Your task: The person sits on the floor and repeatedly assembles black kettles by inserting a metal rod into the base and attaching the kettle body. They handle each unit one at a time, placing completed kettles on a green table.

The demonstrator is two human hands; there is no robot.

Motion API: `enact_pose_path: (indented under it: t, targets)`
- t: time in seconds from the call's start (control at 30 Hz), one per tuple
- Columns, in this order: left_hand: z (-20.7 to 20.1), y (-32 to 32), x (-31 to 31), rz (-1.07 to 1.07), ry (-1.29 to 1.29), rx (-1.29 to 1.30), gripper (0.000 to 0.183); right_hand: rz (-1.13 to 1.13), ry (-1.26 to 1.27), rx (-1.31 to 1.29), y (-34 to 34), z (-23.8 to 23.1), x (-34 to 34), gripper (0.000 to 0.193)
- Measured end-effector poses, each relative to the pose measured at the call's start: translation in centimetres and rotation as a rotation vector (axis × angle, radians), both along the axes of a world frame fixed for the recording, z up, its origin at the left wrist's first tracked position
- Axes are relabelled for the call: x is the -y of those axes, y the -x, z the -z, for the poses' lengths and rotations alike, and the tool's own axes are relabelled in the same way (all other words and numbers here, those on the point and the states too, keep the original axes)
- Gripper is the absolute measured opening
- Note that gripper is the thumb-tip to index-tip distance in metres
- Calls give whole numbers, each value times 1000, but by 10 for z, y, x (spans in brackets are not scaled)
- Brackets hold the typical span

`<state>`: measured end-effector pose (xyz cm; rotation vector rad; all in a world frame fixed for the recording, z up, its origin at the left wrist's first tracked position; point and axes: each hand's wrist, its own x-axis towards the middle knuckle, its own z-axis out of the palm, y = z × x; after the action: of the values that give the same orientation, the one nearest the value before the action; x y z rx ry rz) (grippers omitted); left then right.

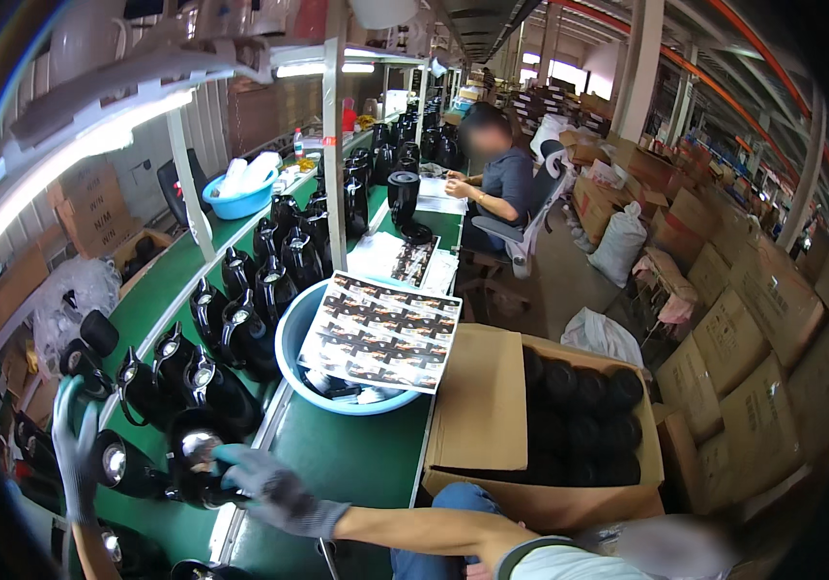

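Note:
My left hand (76,454), in a grey glove with teal fingertips, reaches up at the left with its fingers stretched out. Its fingertips are beside a tilted black jug part (87,365). My right hand (277,488), gloved alike, points left with its fingers apart, their tips at the rim of a black thermos jug (187,474). That jug is tipped so its shiny round opening shows. Between my hands another black jug (126,466) lies with its silvery mouth facing me. Several upright black jugs with handles (206,382) stand just beyond.
A blue basin (290,338) holds small parts under a printed sheet (380,329). To the right stands a carton (477,401) of round black pieces. Along the green bench (337,454) are more jugs; a seated person (506,179) works farther up. Stacked cartons (753,387) line the right.

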<state>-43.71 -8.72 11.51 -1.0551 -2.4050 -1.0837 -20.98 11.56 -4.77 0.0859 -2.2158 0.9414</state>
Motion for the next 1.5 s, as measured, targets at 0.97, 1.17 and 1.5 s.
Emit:
enact_pose_path:
  t: [0.97,1.17,1.5]
  targets:
    - [218,-391,13,237,-134,1515,50,-282,861,129,-518,-15,-46,42]
    - [239,-392,17,135,-204,1569,51,1814,-298,823,-594,163,-288,102]
    - [244,-420,30,121,-303,1653,53,1735,320,1421,-632,193,-363,112]
